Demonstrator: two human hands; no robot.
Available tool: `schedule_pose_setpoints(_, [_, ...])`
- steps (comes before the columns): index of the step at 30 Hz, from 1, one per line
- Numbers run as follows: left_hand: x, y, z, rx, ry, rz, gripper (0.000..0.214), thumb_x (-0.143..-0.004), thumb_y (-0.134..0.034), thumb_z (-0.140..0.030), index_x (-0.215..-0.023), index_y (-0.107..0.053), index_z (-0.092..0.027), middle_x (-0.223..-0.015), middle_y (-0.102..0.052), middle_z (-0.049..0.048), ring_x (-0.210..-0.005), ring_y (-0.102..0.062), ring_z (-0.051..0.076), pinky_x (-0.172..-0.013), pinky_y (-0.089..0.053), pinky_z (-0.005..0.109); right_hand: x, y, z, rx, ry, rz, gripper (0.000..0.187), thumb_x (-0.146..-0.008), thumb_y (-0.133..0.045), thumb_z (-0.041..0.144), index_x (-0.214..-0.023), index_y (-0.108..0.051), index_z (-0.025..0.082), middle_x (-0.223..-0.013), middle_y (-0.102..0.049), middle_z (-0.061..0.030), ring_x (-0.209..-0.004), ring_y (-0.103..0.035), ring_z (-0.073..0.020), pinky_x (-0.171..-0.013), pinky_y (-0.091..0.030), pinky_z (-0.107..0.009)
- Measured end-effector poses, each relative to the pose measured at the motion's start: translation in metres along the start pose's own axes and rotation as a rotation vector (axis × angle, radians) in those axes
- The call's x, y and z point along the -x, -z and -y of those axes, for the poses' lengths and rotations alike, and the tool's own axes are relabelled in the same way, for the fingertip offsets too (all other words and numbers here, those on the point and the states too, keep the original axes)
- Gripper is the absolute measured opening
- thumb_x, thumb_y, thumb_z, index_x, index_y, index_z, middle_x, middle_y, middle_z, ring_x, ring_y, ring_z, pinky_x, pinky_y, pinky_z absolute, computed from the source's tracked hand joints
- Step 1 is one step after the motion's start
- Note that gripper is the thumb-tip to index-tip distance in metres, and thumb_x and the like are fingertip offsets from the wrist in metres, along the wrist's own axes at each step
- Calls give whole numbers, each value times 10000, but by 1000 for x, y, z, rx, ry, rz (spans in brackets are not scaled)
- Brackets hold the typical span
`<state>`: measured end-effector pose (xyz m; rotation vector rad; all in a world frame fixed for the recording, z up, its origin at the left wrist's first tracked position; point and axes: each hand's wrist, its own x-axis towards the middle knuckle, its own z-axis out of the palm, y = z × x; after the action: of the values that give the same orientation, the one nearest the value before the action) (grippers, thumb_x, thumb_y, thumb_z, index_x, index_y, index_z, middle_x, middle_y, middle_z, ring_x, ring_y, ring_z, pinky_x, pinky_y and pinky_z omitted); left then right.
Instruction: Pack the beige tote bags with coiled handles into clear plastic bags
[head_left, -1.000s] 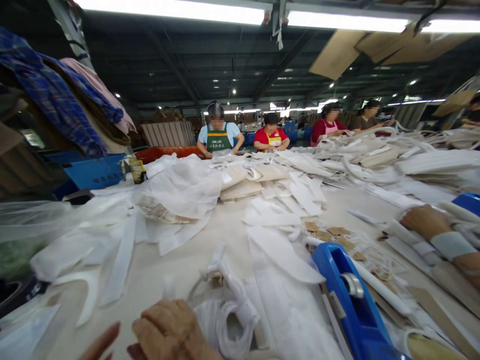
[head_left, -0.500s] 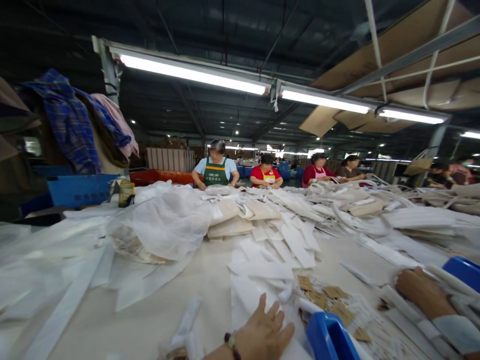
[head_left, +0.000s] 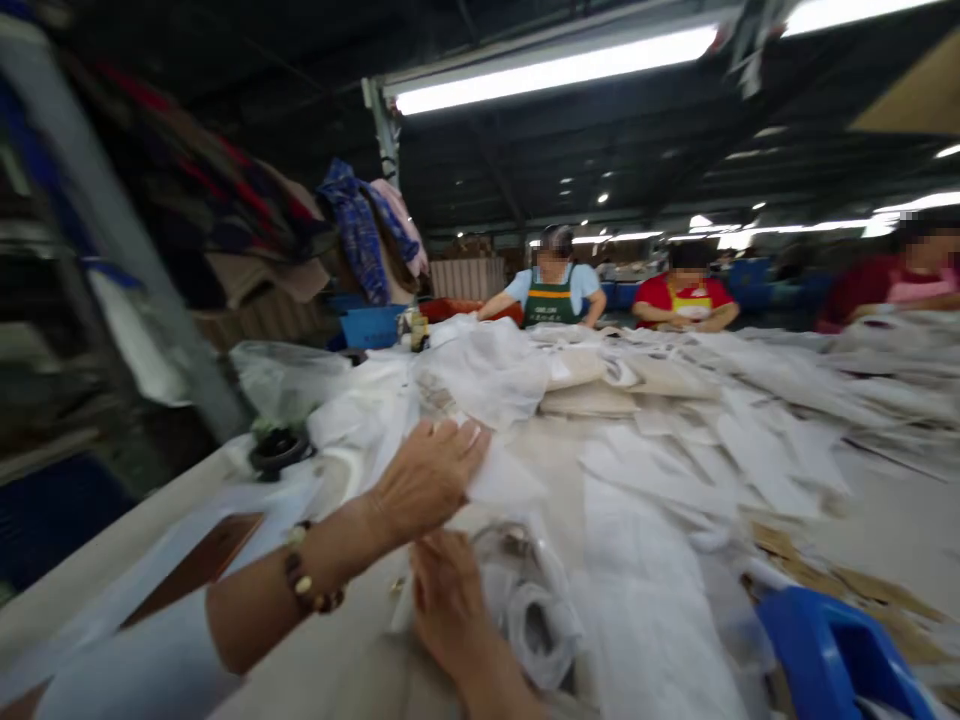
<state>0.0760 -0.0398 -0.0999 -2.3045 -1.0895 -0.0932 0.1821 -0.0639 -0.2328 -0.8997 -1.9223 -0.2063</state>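
Left hand newly leftward, spread flat on limp white sheet; right hand, grip unclear

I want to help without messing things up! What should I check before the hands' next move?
1. Left hand on the white sheet: ok, fingers lie flat on it.
2. Right hand by the strap bundle: ok.
3. Right hand's grip on the bundle: cannot tell, too blurred.
4. Blue dispenser apart from both hands: ok.
5. Sharp view of the table: not ok, the picture is smeared.
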Motion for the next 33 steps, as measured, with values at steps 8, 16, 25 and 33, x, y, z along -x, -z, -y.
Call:
schedule_pose_setpoints(8, [173, -30, 48, 525, 394, 159, 575, -838, -427, -79, -1390, -353, -225, -1438, -393, 99, -1220, -493, 201, -978, -450, 315, 7, -39, 13, -169, 2, 231, 221, -861, -442, 91, -922, -646, 151, -953, -660, -85, -916, -598, -188, -813, -452, -337])
schedule_pose_setpoints(16, [229, -82, 26, 950, 272, 182, 736, -659, -299, 104, -1323, -440, -179, -1472, -321, 88, -1330, -330, 135, -1078, -323, 349, -15, -31, 43, 75, 133, 704, 205, -902, -468, 141, -813, -646, 188, -831, -667, -40, -881, -618, -190, -961, -398, -393])
schedule_pose_setpoints(25, [215, -97, 8, 1286, 599, 92, 438, -763, -479, -85, -1184, -588, -137, -1205, -629, 62, -1136, -561, 153, -1035, -396, 301, 9, -45, 53, 93, 249, 711, 362, -950, -394, 236, -705, -657, 193, -690, -618, -20, -777, -601, -174, -1072, -278, -447])
schedule_pose_setpoints(33, [220, -99, -20, 495, 520, 166, 716, -767, -290, 75, -1441, -209, -152, -1482, -256, 173, -1170, -531, 255, -849, -522, 363, 9, -47, 56, -44, 153, 609, 457, -965, -332, 309, -626, -628, 228, -652, -608, 7, -722, -586, -165, -1005, -309, -407])
